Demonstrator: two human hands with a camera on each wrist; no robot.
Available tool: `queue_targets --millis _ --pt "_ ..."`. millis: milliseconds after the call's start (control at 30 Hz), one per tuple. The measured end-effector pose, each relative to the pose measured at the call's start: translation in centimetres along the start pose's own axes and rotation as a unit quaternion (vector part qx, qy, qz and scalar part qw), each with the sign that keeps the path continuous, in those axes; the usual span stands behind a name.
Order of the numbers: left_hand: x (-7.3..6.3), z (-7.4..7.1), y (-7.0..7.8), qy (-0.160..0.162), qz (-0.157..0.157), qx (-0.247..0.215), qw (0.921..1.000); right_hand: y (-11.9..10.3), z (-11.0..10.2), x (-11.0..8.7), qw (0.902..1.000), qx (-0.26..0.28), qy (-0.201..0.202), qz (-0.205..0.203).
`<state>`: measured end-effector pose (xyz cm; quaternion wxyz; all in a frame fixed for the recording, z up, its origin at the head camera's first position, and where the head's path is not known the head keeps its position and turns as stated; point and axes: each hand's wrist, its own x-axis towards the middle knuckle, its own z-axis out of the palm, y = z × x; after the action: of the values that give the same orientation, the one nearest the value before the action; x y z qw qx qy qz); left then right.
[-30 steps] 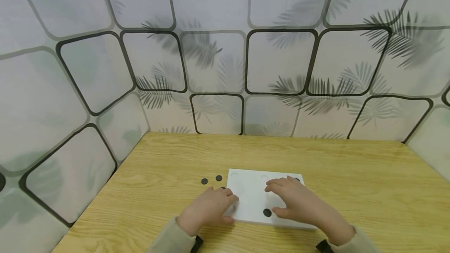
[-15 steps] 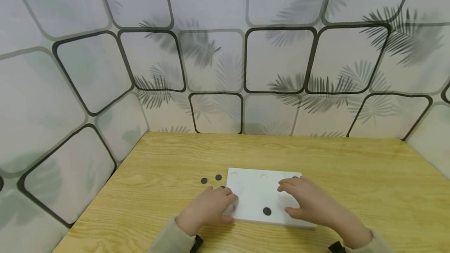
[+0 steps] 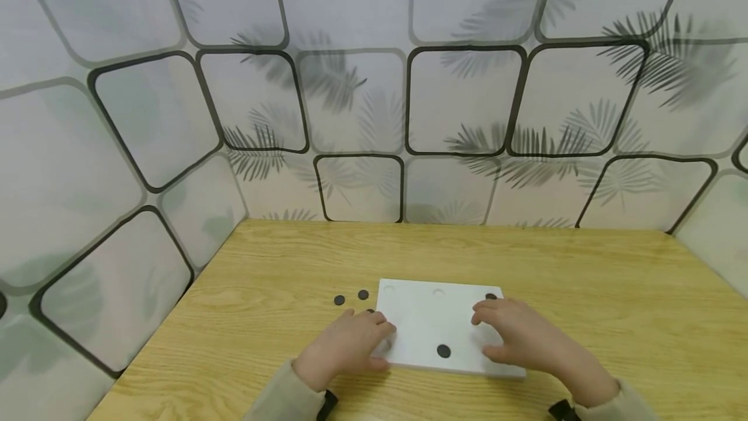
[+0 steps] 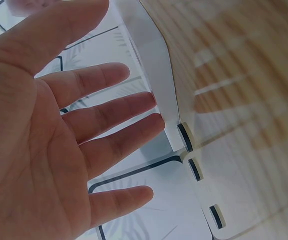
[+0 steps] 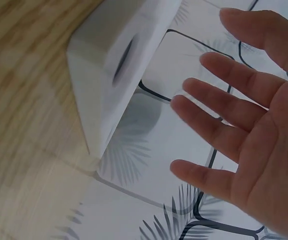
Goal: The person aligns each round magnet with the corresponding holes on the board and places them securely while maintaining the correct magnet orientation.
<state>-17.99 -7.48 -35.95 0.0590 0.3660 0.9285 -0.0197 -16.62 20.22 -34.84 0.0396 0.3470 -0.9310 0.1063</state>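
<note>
A white rectangular board [image 3: 421, 327] with shallow round recesses lies on the table. One black disc [image 3: 443, 351] sits at its near middle, and another black disc [image 3: 491, 296] at its far right corner. My left hand [image 3: 347, 346] is at the board's left end, fingers extended; in the left wrist view the fingertips [image 4: 156, 121] appear against the board's edge. Above the right end hovers my right hand [image 3: 523, 336], fingers spread and holding nothing. The right wrist view shows a gap between its fingers [image 5: 219, 107] and the board [image 5: 96, 75].
On the wooden table [image 3: 280, 265], left of the board, lie a black disc [image 3: 339, 300], a second black disc [image 3: 363, 294] and a third one [image 3: 371, 310] partly hidden by the left hand. A patterned cloth wall [image 3: 362, 115] stands behind the table.
My right hand has moved to the right across the board, bringing the disc at the far right corner more into view. The left hand has stayed in place.
</note>
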Motion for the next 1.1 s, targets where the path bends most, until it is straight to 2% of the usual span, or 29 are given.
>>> queue_targets --millis 300,567,800,1100 --pt "0.3 0.2 -0.2 -0.006 0.002 -0.005 1.0000 0.6 0.6 -0.4 0.9980 0.009 -0.050 0.038" --pt "0.2 0.3 -0.2 0.000 0.004 -0.001 1.0000 0.7 0.7 -0.6 0.9921 0.015 -0.086 0.090" --pt "0.1 0.3 -0.2 0.006 0.007 0.004 1.0000 0.8 1.0 -0.8 0.9926 0.009 -0.086 0.086" --pt "0.1 0.2 -0.1 0.006 0.005 0.002 1.0000 0.7 1.1 -1.1 0.9875 0.032 -0.110 0.108"
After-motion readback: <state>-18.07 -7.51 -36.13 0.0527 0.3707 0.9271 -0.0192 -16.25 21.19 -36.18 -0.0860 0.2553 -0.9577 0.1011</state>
